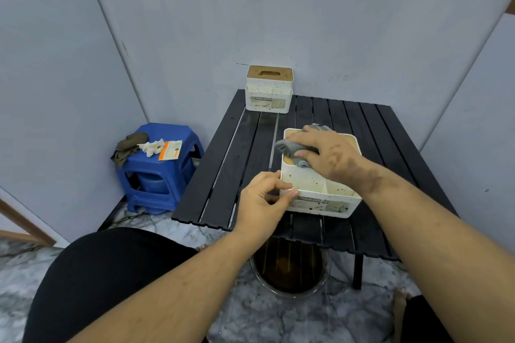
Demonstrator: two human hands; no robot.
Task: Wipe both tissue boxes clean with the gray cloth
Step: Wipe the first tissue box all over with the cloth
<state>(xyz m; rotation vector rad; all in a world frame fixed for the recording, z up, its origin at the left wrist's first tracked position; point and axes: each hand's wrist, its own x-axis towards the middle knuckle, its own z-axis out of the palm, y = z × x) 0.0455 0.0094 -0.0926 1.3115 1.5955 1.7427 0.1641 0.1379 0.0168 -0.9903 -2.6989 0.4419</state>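
Item: near tissue box (320, 192), white, brown-speckled, tan lid, on my black slatted table (223, 175). My left hand (262, 200) pinches its front-left corner. My right hand (328, 153) presses the crumpled gray cloth (289, 147) beneath its fingers onto the lid. Far tissue box (269, 89), equally spotted, stands well beyond my fingertips.

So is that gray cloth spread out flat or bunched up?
Bunched up. The gray cloth is crumpled under the right hand on the near tissue box, folds poking out beside the fingers.
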